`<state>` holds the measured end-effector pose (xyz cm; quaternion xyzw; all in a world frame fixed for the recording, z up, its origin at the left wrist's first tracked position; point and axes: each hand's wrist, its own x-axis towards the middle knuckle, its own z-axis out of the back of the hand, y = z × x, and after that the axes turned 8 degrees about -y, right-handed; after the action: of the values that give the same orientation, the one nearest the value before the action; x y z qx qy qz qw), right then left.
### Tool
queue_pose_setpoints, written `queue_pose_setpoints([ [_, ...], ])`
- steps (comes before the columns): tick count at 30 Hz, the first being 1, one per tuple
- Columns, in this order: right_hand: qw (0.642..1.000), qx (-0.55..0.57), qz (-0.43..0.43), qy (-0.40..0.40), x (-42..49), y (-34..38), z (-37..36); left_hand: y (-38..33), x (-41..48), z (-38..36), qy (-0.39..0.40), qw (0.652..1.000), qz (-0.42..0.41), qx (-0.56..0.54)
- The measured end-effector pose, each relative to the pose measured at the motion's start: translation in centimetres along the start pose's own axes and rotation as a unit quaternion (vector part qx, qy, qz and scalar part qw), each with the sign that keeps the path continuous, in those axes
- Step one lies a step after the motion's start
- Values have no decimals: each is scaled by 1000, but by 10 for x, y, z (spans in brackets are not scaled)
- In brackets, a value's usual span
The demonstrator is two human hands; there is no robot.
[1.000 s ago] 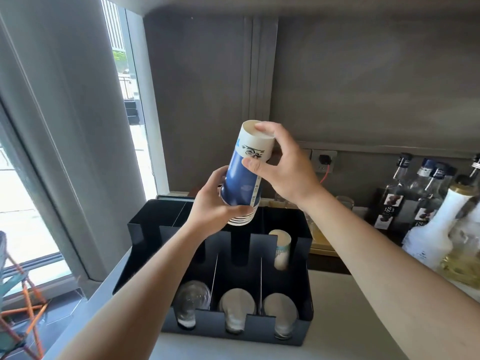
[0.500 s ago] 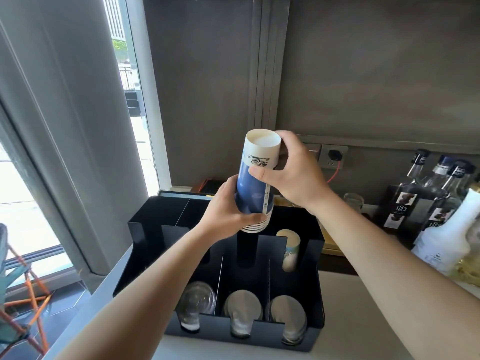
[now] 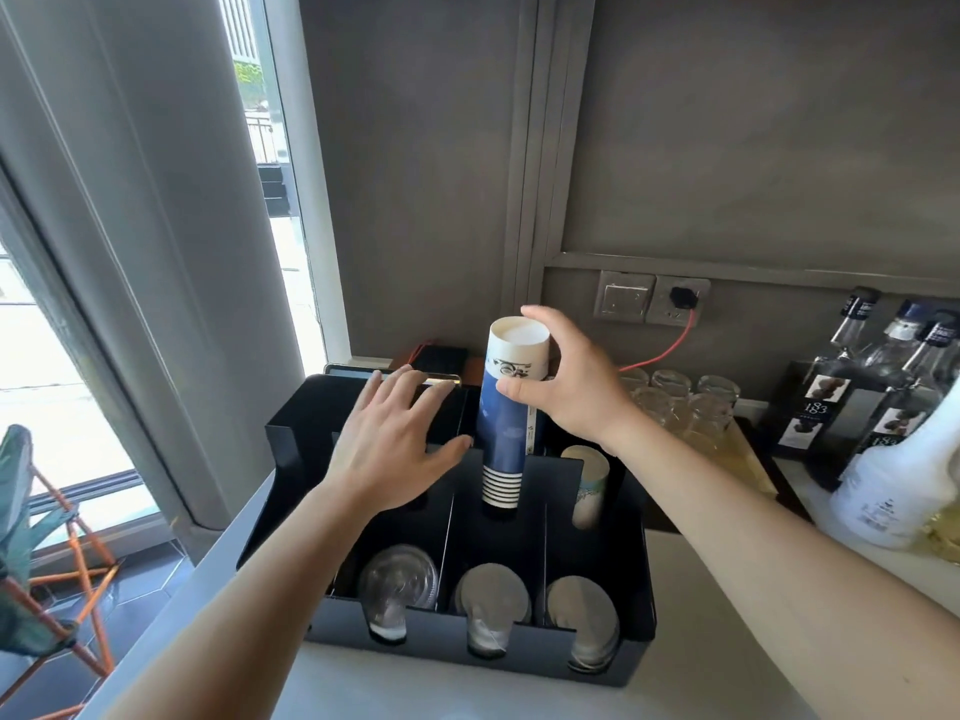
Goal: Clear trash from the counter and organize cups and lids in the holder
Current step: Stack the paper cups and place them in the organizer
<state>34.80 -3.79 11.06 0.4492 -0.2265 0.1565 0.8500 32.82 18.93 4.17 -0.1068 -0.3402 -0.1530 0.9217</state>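
Observation:
A stack of blue and white paper cups (image 3: 506, 407), bottoms up, stands in the middle rear slot of the black holder (image 3: 636, 589). My right hand (image 3: 571, 387) grips the stack near its top. My left hand (image 3: 395, 444) hovers just left of the stack with fingers spread, touching nothing. A second, paler stack of cups (image 3: 589, 483) sits in the right rear slot. In the front compartments lie clear lids (image 3: 397, 576) on the left and white lids (image 3: 493, 595) in the middle and right.
Upturned glasses (image 3: 675, 402) stand on a tray behind the holder. Syrup bottles (image 3: 852, 397) and a white bottle (image 3: 893, 480) crowd the right side. A wall socket with a red cable (image 3: 680, 298) is above. A window and the counter edge are on the left.
The cup stack has gone down into the holder's middle rear slot. My left hand has let go of it and opened; my right hand still holds its top.

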Motion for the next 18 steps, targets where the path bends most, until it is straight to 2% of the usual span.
queue_pose_setpoints([
  [5, 998, -47, -19, 35, -4, -9, -16, 10, -13, -5, 52, 996, 48, 58],
  [11, 994, -87, -33, 65, -9, -14, -25, 7, -17, -10, 53, 993, 52, 90],
  [18, 977, -186, 6, 99, -17, -17, -31, 8, -18, -12, 50, 993, 42, 97],
])
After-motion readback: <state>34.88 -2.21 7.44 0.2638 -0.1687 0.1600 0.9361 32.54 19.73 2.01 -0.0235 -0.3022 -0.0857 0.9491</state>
